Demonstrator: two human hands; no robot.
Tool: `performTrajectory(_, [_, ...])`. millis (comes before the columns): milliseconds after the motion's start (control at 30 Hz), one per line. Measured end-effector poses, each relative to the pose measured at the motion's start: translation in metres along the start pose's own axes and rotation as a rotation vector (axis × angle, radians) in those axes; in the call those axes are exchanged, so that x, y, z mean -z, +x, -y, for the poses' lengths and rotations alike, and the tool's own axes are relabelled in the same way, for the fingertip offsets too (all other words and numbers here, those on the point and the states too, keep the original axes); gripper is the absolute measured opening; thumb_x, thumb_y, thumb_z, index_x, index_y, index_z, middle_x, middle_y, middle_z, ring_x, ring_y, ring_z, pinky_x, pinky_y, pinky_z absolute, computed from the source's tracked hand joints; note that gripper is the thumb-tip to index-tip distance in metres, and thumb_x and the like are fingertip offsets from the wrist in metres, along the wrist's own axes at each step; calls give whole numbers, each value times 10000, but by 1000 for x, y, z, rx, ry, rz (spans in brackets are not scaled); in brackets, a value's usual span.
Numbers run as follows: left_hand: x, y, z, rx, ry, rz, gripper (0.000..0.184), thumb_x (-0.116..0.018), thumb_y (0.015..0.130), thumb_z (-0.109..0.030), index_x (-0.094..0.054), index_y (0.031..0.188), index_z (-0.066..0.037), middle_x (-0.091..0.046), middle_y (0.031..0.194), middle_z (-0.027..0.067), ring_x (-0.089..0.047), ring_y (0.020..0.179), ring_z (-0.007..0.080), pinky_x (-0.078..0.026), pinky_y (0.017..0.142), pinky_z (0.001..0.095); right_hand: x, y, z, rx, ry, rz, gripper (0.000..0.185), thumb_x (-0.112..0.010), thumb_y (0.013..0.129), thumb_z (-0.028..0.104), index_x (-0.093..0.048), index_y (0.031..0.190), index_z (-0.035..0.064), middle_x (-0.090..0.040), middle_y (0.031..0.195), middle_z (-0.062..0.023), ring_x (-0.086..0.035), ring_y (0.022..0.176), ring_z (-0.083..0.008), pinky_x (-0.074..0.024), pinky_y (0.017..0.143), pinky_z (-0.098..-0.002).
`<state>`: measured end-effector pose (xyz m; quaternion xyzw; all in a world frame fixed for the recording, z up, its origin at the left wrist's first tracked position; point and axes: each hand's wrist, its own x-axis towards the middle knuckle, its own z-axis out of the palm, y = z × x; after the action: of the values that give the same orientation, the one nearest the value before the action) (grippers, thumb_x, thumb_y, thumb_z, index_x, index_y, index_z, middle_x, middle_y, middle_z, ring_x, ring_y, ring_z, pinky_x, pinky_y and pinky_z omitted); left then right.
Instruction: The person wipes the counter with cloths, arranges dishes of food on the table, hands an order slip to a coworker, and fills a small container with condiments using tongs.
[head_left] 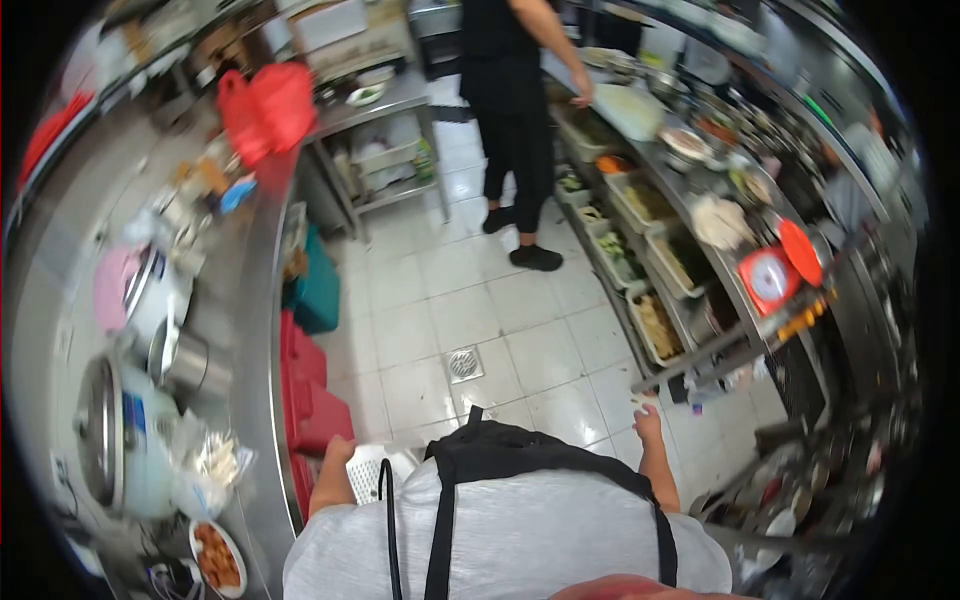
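Note:
My left hand [341,448] hangs low at my left side, next to the red bin [322,415] under the counter. A white perforated surface [372,478] shows just right of my left forearm; whether the hand touches it I cannot make out. The fingers of that hand are hidden. My right hand [647,420] hangs at my right side, in front of the end of the right-hand counter. Its fingers are partly apart and nothing shows in them. Nearest to it are the counter's metal frame [705,362] and a tub of pale yellow food [655,328].
A person in black [512,120] stands ahead by the right counter. A red scale [768,280] sits there, with food tubs [612,250] below. The left counter holds a rice cooker [105,430], a steel pot [195,360] and a food dish [218,560]. A drain [463,364] lies in the tiled floor.

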<state>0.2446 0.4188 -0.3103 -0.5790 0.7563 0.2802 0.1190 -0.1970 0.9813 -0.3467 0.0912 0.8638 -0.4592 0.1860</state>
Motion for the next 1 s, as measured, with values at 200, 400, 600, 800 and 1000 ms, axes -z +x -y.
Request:
performTrajectory(200, [-94, 11, 40, -17, 25, 259, 471, -565, 640, -366, -587, 813, 72, -576, 833, 248, -561, 818, 335, -439, 727, 363, -108, 23, 86, 67, -189, 341, 440, -562, 698, 163, -452, 1101, 27, -570, 796, -151, -562, 553, -190, -449, 474, -284])
performTrajectory(400, [-71, 54, -4, 11, -49, 270, 476, -565, 666, -362, -547, 876, 65, -569, 858, 241, -550, 843, 333, -432, 744, 361, -143, 76, 43, 107, -508, 672, 289, -561, 684, 205, -550, 880, -8, -589, 806, -145, -584, 584, -252, -474, 547, -351])
performTrajectory(600, [-24, 131, -89, 53, -214, 194, 499, -573, 683, -326, -485, 989, 59, -552, 908, 244, -540, 869, 326, -422, 765, 354, -129, 142, 95, -156, -874, 534, 326, -548, 717, 130, -546, 1042, 101, -596, 866, -109, -585, 810, -274, -484, 642, -384])
performTrajectory(800, [20, 188, -186, -76, -421, -11, 552, -591, 699, -273, -405, 1110, 45, -518, 988, 248, -517, 921, 319, -408, 794, 353, -177, 224, 226, -7, -1096, 533, 345, -532, 696, 219, -553, 996, 48, -606, 806, -139, -570, 807, -265, -463, 674, -382])
performTrajectory(1000, [105, 205, -210, -163, -470, -478, 576, -618, 690, -177, -357, 1156, 39, -421, 1107, 246, -394, 1050, 358, -320, 892, 385, -323, 260, 369, 534, -830, 580, 385, -562, 678, 243, -543, 998, 30, -573, 938, -179, -537, 891, -310, -432, 773, -359])
